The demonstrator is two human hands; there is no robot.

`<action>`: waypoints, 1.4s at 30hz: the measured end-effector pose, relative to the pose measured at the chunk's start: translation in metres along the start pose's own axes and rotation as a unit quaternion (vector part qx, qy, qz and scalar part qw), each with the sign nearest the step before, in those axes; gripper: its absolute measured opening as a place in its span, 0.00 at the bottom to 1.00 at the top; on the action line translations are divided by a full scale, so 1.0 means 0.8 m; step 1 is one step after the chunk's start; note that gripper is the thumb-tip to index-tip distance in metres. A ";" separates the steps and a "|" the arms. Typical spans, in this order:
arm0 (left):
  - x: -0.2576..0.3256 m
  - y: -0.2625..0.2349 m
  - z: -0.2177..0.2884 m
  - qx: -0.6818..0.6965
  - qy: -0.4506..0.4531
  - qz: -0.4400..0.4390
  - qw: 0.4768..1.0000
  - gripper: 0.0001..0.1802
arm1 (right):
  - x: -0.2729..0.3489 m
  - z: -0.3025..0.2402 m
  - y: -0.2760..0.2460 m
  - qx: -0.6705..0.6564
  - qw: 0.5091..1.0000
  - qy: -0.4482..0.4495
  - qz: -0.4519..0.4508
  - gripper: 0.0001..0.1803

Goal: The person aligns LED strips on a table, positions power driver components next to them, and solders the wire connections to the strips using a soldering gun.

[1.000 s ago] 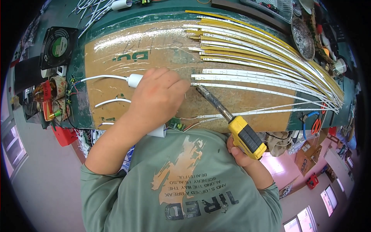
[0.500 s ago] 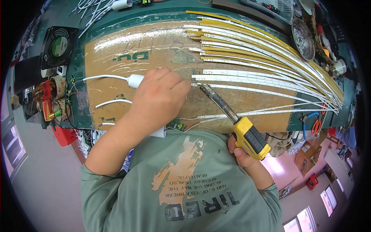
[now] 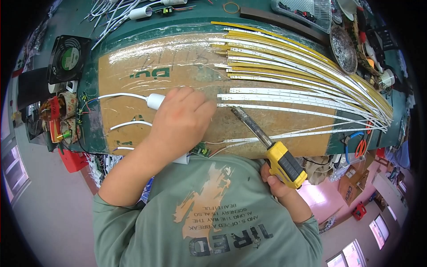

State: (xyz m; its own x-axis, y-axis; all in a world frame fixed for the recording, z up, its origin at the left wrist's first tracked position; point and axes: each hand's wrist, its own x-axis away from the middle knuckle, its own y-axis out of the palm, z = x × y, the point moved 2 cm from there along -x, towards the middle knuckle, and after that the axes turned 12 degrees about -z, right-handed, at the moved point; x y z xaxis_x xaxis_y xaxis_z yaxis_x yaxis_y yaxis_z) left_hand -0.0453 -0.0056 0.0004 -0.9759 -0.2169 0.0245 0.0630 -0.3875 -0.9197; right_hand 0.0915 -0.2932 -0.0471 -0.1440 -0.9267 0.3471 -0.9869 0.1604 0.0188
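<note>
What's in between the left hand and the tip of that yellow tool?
In the head view, the end of a thin white strip lies between the left hand and the yellow tool's tip.

On your tabletop (image 3: pixel 207 13), a fan (image 3: pixel 70 58) stands by the left edge, cables (image 3: pixel 114 20) toward the far left corner, a tray (image 3: pixel 326 23) toward the far right, pliers (image 3: pixel 347 150) at the near right; strips (image 3: pixel 249 98) lie across cardboard (image 3: pixel 120 73) right of your left hand (image 3: pixel 184 118).
</note>
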 end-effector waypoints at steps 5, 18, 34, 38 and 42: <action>0.001 0.001 0.000 0.000 0.001 0.009 1.000 0.14 | 0.005 0.001 0.001 -0.073 0.996 -0.013 0.040 0.09; 0.001 0.001 0.001 -0.008 -0.011 0.007 1.000 0.14 | 0.005 0.004 0.000 -0.024 0.999 0.005 0.026 0.09; -0.004 0.004 0.001 0.060 -0.061 0.015 0.996 0.07 | 0.005 0.005 0.003 -0.014 0.999 0.002 0.051 0.08; -0.006 0.005 0.002 0.082 -0.056 0.007 0.995 0.08 | 0.005 0.004 0.003 0.000 0.999 0.008 0.043 0.08; -0.008 0.004 0.000 0.074 -0.044 -0.013 0.996 0.09 | 0.006 0.003 0.003 0.015 0.999 0.017 0.045 0.07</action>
State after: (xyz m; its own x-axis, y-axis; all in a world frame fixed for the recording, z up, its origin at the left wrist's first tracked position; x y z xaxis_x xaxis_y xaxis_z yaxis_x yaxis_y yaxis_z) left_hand -0.0385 -0.0055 -0.0029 -0.9560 -0.2801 0.0876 0.0747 -0.5208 -0.8504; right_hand 0.0882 -0.2979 -0.0475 -0.2299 -0.8968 0.3780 -0.9719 0.2314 -0.0421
